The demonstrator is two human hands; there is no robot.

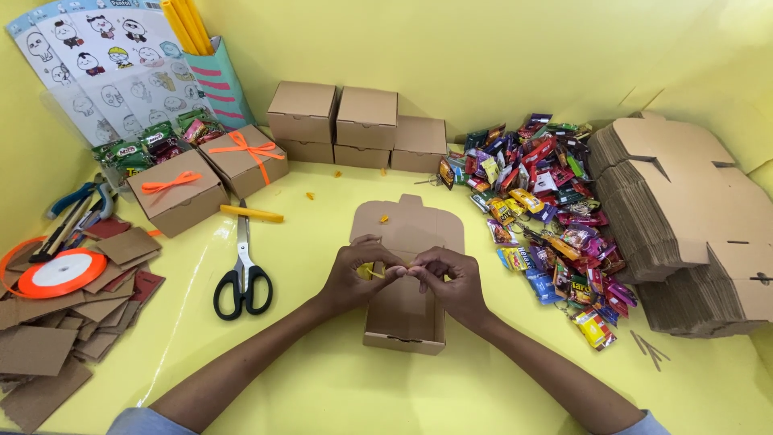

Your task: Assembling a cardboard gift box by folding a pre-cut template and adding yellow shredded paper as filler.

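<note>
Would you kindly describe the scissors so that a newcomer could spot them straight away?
Start at the open box under the hands in the middle of the yellow table, then look to its left. The scissors lie flat there, blades pointing away from the person. They alone have black looped handles, unlike the yellow cutter just beyond the blade tips.

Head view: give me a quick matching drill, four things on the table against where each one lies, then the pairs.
Things:
1. scissors
2. ribbon roll
3. sweets pile
4. open box

Places:
A. far left edge, on cardboard scraps
B. right of centre, beside the stack of flat boxes
C. under both hands, left hand and right hand
D. left of the hands, blades pointing away

Pairs: 1-D, 2-A, 3-B, 4-C
</note>
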